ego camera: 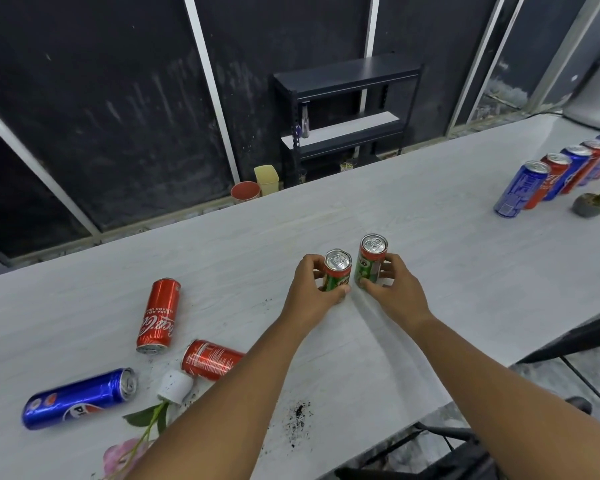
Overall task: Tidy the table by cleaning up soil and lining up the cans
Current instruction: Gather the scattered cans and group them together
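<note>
Two small green Milo cans stand upright side by side mid-table. My left hand grips the left Milo can; my right hand grips the right Milo can. At the left, a tall red Coca-Cola can, a shorter red can partly behind my left forearm, and a blue Pepsi can lie on their sides. A patch of dark soil is scattered near the front edge. At the far right, several blue and red cans stand in a row.
A tipped white pot with a pink flower lies by the fallen cans. A small grey potted plant stands beside the can row. A dark chair sits at the table's right. Behind the white table is a black shelf.
</note>
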